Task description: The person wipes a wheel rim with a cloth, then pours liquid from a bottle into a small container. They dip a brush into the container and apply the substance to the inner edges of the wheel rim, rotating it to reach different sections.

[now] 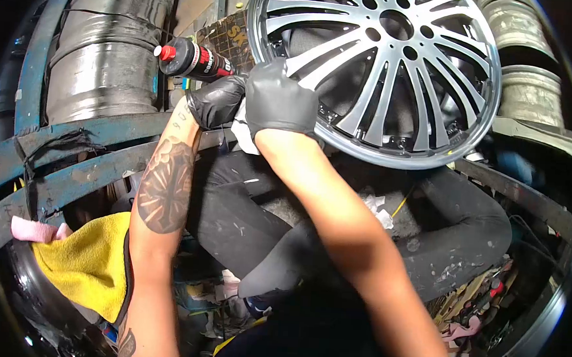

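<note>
My right hand (281, 99), in a black glove, is closed at the left edge of a black and silver alloy wheel (383, 74). A white cloth or paper wipe (243, 135) sticks out under this hand, between it and my other one. My left hand (219, 102), gloved in black too, is closed just to the left; its fingertips are hidden and what they hold cannot be made out. Right above it lies a dark bottle (198, 60) with a red cap and a red and white label, tilted on its side.
Bare metal wheel barrels (108, 46) stand at the left, with more barrels (530, 94) at the right. A blue metal frame (92, 176) runs across the left. A yellow towel (91, 259) and a pink cloth (32, 229) hang at lower left. A dark grid mat (225, 36) lies behind the bottle.
</note>
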A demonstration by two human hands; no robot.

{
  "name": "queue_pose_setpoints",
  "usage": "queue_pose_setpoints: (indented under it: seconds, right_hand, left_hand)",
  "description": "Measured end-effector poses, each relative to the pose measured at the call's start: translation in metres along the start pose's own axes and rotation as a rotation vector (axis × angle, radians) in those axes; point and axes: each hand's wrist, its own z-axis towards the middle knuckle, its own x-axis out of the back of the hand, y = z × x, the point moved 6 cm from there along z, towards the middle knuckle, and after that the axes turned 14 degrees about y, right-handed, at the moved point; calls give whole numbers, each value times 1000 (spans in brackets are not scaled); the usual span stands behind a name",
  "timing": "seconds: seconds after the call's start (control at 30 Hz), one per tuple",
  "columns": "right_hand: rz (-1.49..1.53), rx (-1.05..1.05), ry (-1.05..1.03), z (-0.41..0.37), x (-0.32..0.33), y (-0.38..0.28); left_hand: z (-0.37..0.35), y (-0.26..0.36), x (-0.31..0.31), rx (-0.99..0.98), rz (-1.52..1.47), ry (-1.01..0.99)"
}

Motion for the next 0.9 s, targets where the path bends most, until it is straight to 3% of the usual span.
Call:
queue_pose_setpoints:
  seconds: [0.07,0.1,0.13,0.17,0.2,0.23,0.27,0.3,0.37,0.43,0.5,0.53,0.63,0.67,0.77,0.8,0.83,0.9]
  right_hand:
    - [28,-54,-45,-21,9,17]
    - [-32,152,-19,-28,45,23]
    - [26,210,-3,-47,60,44]
    - [-73,383,31,-59,86,63]
    - [-1,411,-13,-71,102,92]
    - [-29,423,-122,-69,120,116]
    - [-52,471,-164,-68,139,137]
    - [-42,578,-65,-64,156,155]
    - [-117,577,-51,-65,182,198]
    - [-71,403,-50,-70,230,221]
    - [110,67,55,-93,277,238]
    - [152,50,168,-110,294,247]
    - [506,-417,129,-178,289,263]
    - [665,-566,91,-198,271,265]
    - [1177,-930,62,-238,196,263]
    - [1314,-984,81,-239,184,259]
    - [1385,-989,107,-243,182,260]
    - [1241,-805,128,-243,216,262]
  left_hand:
    - [3,11,-5,-60,61,-32]
    - [-2,-2,-27,39,-28,-80]
    - [-9,-15,-48,143,-112,-119]
    - [-2,-35,-66,-38,1,-128]
    - [4,-56,-99,-48,-60,-233]
    - [9,-65,-133,-314,-153,-203]
    - [26,-83,-155,-452,-91,-29]
    - [38,-89,-179,-597,44,40]
    - [50,-93,-217,-677,122,55]
    - [24,-82,-252,-701,104,-59]
    - [-17,-65,-267,-734,117,-172]
    - [-38,-55,-269,-778,161,-211]
    - [-101,-25,-263,-1212,616,-127]
    - [-106,-17,-255,-1206,647,-170]
    - [-126,-1,-258,-1067,283,-237]
    - [-120,5,-251,-805,51,-217]
    - [-115,4,-248,-535,-171,-191]
    - [-116,6,-230,-537,-30,-7]
